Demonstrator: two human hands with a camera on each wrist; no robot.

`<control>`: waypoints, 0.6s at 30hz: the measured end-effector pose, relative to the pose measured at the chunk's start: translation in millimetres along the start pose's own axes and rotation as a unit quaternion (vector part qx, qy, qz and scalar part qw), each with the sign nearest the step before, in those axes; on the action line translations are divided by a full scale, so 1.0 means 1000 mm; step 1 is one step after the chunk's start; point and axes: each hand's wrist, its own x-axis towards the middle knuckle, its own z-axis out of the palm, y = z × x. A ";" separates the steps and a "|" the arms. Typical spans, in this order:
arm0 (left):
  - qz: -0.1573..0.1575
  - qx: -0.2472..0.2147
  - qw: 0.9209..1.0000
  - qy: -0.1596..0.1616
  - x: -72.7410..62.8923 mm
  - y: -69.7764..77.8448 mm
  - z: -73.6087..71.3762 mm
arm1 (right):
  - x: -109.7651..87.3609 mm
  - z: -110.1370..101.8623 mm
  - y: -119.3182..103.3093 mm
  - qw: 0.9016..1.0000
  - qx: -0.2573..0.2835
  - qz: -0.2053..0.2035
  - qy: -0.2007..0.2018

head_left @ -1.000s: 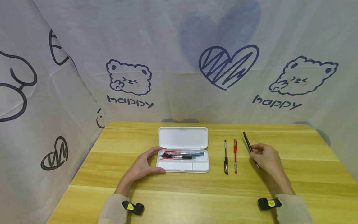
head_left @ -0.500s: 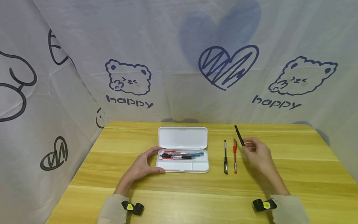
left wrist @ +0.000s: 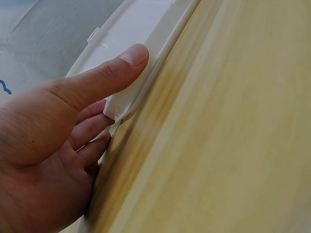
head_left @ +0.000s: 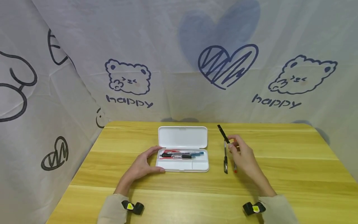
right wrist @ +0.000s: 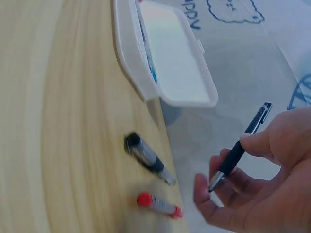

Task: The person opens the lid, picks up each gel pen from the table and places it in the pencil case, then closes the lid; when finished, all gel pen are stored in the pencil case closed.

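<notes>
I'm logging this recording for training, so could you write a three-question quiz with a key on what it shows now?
1. Multiple choice: what does the right hand hold? A) a blue pen, B) a black pen, C) the case lid.
2. True or false: in the head view, the left hand touches the right end of the white case.
3. How many pens lie directly on the table?

Key:
1: B.
2: False; the left hand is at the left end of the white case.
3: Two, a clear-and-black pen and a red pen.
</notes>
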 end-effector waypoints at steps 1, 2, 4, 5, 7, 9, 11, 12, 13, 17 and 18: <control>0.001 -0.001 1.000 0.000 0.000 0.000 0.000 | 0.001 0.002 -0.002 1.000 0.001 -0.004 0.003; 0.002 -0.001 1.000 0.000 0.000 -0.001 0.000 | 0.001 0.005 -0.003 1.000 0.003 -0.007 0.008; 0.004 -0.001 1.000 0.000 0.000 -0.002 0.000 | 0.003 0.009 -0.006 1.000 0.008 -0.013 0.019; 0.005 -0.002 1.000 0.000 0.000 -0.002 0.000 | 0.005 0.011 -0.008 1.000 0.012 -0.015 0.025; 0.006 -0.002 1.000 0.000 0.001 -0.003 0.000 | 0.008 0.014 -0.012 0.999 0.025 -0.019 0.032; 0.010 -0.002 1.000 0.000 0.000 -0.003 0.001 | 0.011 0.018 -0.016 0.999 0.036 -0.027 0.030; 0.014 -0.002 1.000 0.001 0.000 -0.003 0.001 | 0.014 0.022 -0.020 0.998 0.044 -0.033 0.021; 0.016 -0.003 1.000 0.002 0.000 -0.003 0.001 | 0.015 0.024 -0.022 0.998 0.047 -0.037 0.017; 0.016 -0.003 1.000 0.002 0.000 -0.002 0.000 | 0.016 0.027 -0.023 0.998 0.050 -0.039 0.013; 0.009 -0.004 1.000 0.001 0.000 -0.002 0.000 | 0.021 0.038 -0.029 0.997 0.067 -0.041 0.019; 0.010 -0.004 1.000 0.001 0.000 -0.002 0.000 | 0.022 0.041 -0.031 0.996 0.071 -0.042 0.023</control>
